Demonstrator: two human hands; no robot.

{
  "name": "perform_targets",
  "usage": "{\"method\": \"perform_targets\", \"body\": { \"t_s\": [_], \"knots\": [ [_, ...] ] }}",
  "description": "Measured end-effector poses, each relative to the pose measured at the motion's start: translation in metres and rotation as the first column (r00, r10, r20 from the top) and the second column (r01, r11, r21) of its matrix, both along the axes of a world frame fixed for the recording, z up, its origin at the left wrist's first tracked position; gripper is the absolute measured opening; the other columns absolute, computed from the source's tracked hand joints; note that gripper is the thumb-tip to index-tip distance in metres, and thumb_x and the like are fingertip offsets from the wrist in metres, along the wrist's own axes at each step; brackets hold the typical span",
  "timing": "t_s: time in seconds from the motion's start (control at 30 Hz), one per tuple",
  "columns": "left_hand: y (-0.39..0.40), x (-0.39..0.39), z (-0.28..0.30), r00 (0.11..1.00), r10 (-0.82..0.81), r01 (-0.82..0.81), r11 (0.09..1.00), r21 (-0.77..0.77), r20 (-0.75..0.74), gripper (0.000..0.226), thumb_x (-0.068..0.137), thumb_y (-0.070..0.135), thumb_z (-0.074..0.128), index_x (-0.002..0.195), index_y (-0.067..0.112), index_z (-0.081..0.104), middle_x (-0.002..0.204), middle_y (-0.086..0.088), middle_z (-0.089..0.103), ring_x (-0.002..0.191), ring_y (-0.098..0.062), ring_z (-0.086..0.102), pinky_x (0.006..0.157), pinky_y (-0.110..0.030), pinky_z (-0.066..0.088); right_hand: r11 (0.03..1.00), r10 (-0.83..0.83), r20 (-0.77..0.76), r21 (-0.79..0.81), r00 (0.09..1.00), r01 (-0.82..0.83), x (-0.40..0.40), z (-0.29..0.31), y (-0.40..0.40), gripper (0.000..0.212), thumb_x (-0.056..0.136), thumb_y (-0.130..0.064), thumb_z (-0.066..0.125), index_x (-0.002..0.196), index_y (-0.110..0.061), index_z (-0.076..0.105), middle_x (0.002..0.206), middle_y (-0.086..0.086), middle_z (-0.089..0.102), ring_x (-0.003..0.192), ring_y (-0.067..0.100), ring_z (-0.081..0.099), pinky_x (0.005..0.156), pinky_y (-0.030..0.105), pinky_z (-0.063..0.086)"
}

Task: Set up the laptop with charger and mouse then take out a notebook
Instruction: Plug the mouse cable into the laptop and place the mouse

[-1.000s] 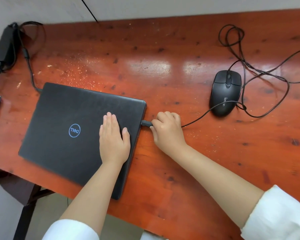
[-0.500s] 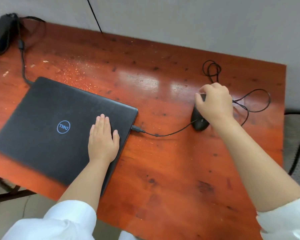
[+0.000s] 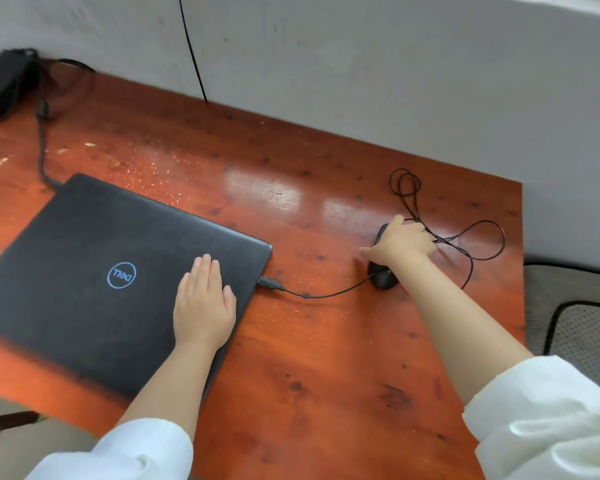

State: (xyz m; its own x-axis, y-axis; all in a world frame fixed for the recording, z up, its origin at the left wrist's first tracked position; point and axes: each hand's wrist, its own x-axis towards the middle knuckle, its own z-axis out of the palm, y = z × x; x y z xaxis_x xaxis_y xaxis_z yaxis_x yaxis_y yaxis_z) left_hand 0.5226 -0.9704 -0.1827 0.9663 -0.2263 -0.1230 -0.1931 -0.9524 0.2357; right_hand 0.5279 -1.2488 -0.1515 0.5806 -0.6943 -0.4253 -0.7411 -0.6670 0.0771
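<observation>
A closed laptop (image 3: 118, 271) lies skewed on the worktop (image 3: 326, 375), long axis running lower-left to upper-right.
Left hand (image 3: 203, 304) flat on its lid, fingers together; right hand (image 3: 400, 242) now clamped over the mouse (image 3: 383, 277), which has turned since half a second ago.

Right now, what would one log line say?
left hand: flat on closed laptop | right hand: on mouse | mouse USB plug: at laptop's side | notebook: unseen

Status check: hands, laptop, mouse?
Left hand flat on closed laptop lid. Right hand over mouse, grip unclear. Mouse plug at laptop's edge. Mouse cable looped behind.
</observation>
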Motion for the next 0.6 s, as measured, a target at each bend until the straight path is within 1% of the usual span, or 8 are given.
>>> {"method": "perform_targets", "body": {
  "t_s": [0.13, 0.23, 0.3, 0.37, 0.43, 0.47, 0.53, 0.6],
  "knots": [
    [0.002, 0.0, 0.0, 1.0, 0.003, -0.003, 1.0, -0.022, -0.013, 0.047, 0.092, 0.01, 0.042, 0.135, -0.005, 0.033, 0.147, -0.021, 0.034, 0.14, -0.031, 0.024, 0.116, -0.043, 0.021, 0.995, -0.093, 0.031, 0.04, 0.995, 0.092, -0.002, -0.008, 0.001, 0.076, 0.071, -0.042, 0.07, 0.13, -0.012, 0.033, 0.131, 0.019, 0.046, 0.12, 0.034, 0.045, 0.094, 0.038, 0.042],
    [0.002, 0.0, 0.0, 1.0, -0.006, 0.006, 0.999, -0.042, -0.01, 0.046, 0.091, 0.008, 0.043, 0.134, -0.007, 0.035, 0.146, -0.023, 0.035, 0.14, -0.032, 0.026, 0.116, -0.044, 0.023, 0.991, -0.114, 0.231, 0.099, 0.966, 0.093, 0.0, -0.001, 0.006, 0.071, 0.07, -0.035, 0.071, 0.127, -0.012, 0.036, 0.128, 0.022, 0.046, 0.119, 0.037, 0.045, 0.097, 0.042, 0.042],
    [0.003, 0.0, 0.0, 1.0, -0.011, 0.011, 0.999, -0.047, -0.014, 0.046, 0.091, 0.008, 0.043, 0.134, -0.007, 0.035, 0.146, -0.023, 0.036, 0.139, -0.032, 0.026, 0.115, -0.044, 0.023, 0.987, -0.103, 0.459, 0.154, 0.882, 0.035, 0.006, 0.014, 0.013, 0.076, 0.073, -0.032, 0.07, 0.135, -0.014, 0.031, 0.129, 0.024, 0.04, 0.121, 0.039, 0.039, 0.102, 0.044, 0.036],
    [0.004, 0.001, 0.0, 1.0, -0.022, 0.022, 0.998, -0.062, -0.01, 0.046, 0.091, 0.009, 0.043, 0.133, -0.008, 0.036, 0.145, -0.023, 0.036, 0.139, -0.033, 0.027, 0.114, -0.045, 0.024, 0.975, -0.11, 0.66, 0.218, 0.743, -0.05, 0.012, 0.037, 0.022, 0.08, 0.076, -0.026, 0.068, 0.141, -0.015, 0.025, 0.128, 0.024, 0.036, 0.12, 0.037, 0.036, 0.105, 0.039, 0.031],
    [0.005, 0.0, 0.001, 0.999, -0.035, 0.034, 0.998, -0.06, -0.007, 0.046, 0.092, 0.011, 0.041, 0.134, -0.007, 0.034, 0.146, -0.023, 0.034, 0.14, -0.032, 0.026, 0.114, -0.045, 0.023, 0.963, -0.133, 0.758, 0.251, 0.639, -0.097, 0.012, 0.058, 0.034, 0.077, 0.077, -0.024, 0.067, 0.142, -0.017, 0.026, 0.125, 0.021, 0.037, 0.118, 0.034, 0.037, 0.103, 0.033, 0.031],
    [0.006, 0.0, 0.001, 0.999, -0.043, 0.042, 0.997, -0.064, -0.008, 0.047, 0.093, 0.012, 0.04, 0.135, -0.007, 0.032, 0.148, -0.022, 0.032, 0.14, -0.031, 0.024, 0.115, -0.044, 0.021, 0.96, -0.149, 0.776, 0.262, 0.614, -0.098, 0.008, 0.067, 0.042, 0.074, 0.077, -0.024, 0.066, 0.141, -0.019, 0.028, 0.124, 0.02, 0.039, 0.118, 0.032, 0.038, 0.1, 0.031, 0.031],
    [0.009, -0.001, 0.001, 0.998, -0.066, 0.065, 0.995, -0.075, -0.02, 0.049, 0.094, 0.014, 0.038, 0.137, -0.006, 0.028, 0.15, -0.021, 0.028, 0.142, -0.03, 0.02, 0.116, -0.042, 0.018, 0.962, -0.159, 0.747, 0.265, 0.645, -0.071, -0.008, 0.077, 0.062, 0.068, 0.078, -0.023, 0.064, 0.139, -0.02, 0.034, 0.122, 0.02, 0.043, 0.117, 0.03, 0.039, 0.096, 0.03, 0.031],
    [0.012, 0.001, 0.002, 0.995, -0.092, 0.088, 0.991, -0.101, -0.034, 0.05, 0.095, 0.016, 0.036, 0.139, -0.004, 0.024, 0.152, -0.019, 0.023, 0.143, -0.028, 0.016, 0.117, -0.041, 0.015, 0.965, -0.148, 0.658, 0.258, 0.739, -0.037, -0.033, 0.073, 0.09, 0.067, 0.077, -0.023, 0.064, 0.138, -0.02, 0.036, 0.122, 0.021, 0.044, 0.117, 0.031, 0.041, 0.098, 0.033, 0.034]
  ]
}}
